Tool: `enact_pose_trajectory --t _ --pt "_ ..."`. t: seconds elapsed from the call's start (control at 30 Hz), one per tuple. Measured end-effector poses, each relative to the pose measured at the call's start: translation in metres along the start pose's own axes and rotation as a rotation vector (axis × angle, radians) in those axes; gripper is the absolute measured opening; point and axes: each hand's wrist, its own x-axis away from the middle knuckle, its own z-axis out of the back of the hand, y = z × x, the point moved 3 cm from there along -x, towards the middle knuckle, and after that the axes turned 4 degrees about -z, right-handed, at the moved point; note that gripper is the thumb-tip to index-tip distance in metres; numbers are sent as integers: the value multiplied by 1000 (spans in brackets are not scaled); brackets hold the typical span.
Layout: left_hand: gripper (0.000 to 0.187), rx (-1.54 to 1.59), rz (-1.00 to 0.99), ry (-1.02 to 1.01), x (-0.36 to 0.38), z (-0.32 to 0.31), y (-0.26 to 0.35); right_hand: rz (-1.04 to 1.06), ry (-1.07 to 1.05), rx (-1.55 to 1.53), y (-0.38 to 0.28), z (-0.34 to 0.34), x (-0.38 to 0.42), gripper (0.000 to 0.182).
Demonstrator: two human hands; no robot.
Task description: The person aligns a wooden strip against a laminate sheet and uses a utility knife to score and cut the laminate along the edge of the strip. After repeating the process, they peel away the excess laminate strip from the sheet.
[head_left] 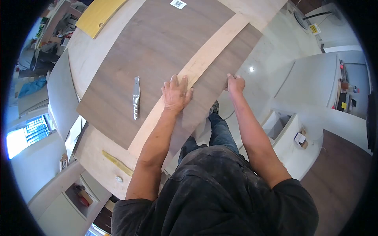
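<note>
A large brown wood-grain laminate sheet lies across the worktable. Along its near right side runs a long, light wooden strip, set diagonally on top of the sheet. My left hand presses flat on this strip, fingers spread. At the sheet's right edge, my right hand is closed with the fingertips at the edge, seemingly pinching it; the underside of the grip is hidden. A silver cutter knife rests on the sheet, left of my left hand and out of its reach.
On the pale table lie a yellowish strip and a small white round object. A yellow board sits at the far left. White cabinets with an open drawer stand right, near another brown sheet.
</note>
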Motion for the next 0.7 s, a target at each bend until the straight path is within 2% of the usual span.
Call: enact_pose_trajectory --t 0.07,0.13,0.33,0.7 --pt "59 3 -16 28 -2 -3 0 50 3 -74 18 -9 -17 27" --pt "58 20 -42 71 -4 -5 -2 -36 -47 -65 -3 2 4 24" --pt "61 -22 -21 9 -5 3 4 -56 -103 -99 -6 0 8 25" --pt "59 -22 16 20 3 -4 12 -108 -164 -211 -1 4 0 27"
